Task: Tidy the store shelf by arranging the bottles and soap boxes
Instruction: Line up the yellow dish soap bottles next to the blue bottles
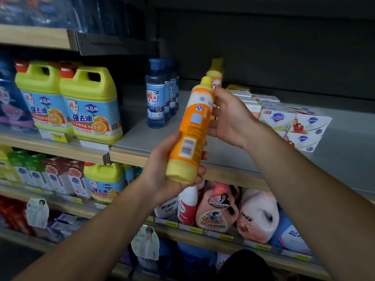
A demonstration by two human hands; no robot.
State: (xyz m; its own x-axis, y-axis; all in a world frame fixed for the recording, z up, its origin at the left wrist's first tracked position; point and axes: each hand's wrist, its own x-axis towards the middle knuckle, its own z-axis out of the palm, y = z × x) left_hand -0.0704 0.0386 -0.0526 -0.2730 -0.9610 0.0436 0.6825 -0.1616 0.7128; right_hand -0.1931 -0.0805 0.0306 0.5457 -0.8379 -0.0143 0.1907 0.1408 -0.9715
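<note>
Two bare hands hold one orange and yellow bottle [189,131] in front of a grey store shelf [233,157]. The left hand [162,169] curls round the bottle's yellow base; the right hand [229,116] wraps the upper part near the yellow cap. The bottle tilts, cap up and away, barcode facing the camera. Just behind it a second orange and yellow bottle [215,73] stands upright on the shelf. To its left stands a row of clear blue bottles [155,96], at least three. To the right lie stacked soap boxes [292,120], too many to count. Further left stand two yellow jugs [91,102].
</note>
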